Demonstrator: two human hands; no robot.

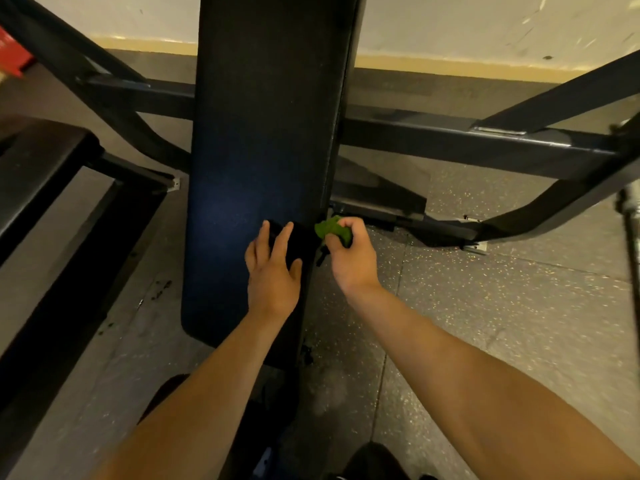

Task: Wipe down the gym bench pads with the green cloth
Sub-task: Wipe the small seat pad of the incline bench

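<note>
The picture's top edge is cutting off the far end of the bench (263, 116). The right hand (351, 258) is hiding most of the green cloth (329, 228), leaving only a crumpled corner showing. A darker patch is lying under the fingers (284, 237) of the left hand (273, 275), too shadowed to identify. A red object (12, 51) is blurring at the left edge, and a metal bar (630, 216) is getting cropped at the right, both too partial to name.
</note>
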